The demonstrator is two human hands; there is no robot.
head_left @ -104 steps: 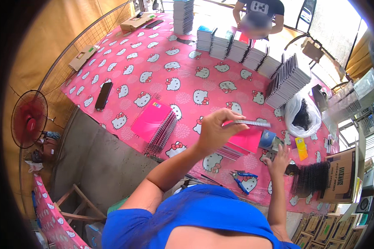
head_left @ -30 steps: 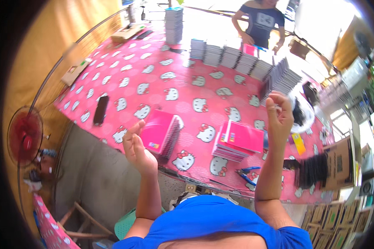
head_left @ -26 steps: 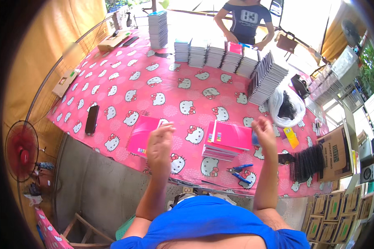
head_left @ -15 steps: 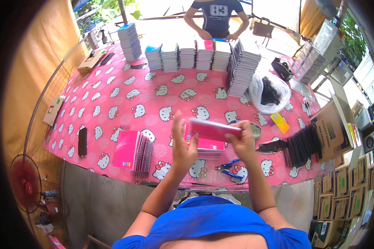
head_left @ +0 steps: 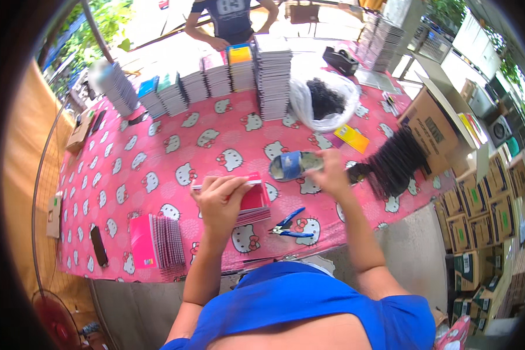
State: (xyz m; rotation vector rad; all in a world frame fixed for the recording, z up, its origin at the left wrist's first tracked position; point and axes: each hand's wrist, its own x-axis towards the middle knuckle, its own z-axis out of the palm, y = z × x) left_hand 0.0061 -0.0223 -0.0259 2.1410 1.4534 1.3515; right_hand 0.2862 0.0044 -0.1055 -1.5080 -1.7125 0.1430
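My left hand (head_left: 219, 201) is closed on a pink notebook (head_left: 197, 186), its fingers bent over the top and hiding most of it. Just right of that hand, a short stack of pink notebooks (head_left: 254, 214) lies on the table. My right hand (head_left: 332, 175) reaches out with finger and thumb apart at the right end of an oval grey-green object with a blue band (head_left: 294, 165); whether it touches this object I cannot tell. Blue-handled pliers (head_left: 290, 226) rest open in front of the stack. Further left lies a second pile of pink notebooks (head_left: 151, 242).
Tall notebook stacks (head_left: 273, 79) line the far side, with a person (head_left: 230, 23) behind them. A white bag of black scraps (head_left: 309, 111), a yellow card (head_left: 351, 139), black coils (head_left: 394, 166) and a carton (head_left: 429, 137) are at right. A phone (head_left: 99, 246) lies left.
The notebook held between both hands is now in my left hand, lower, near the stack. My right hand has let go and moved to the banded object. The view has turned.
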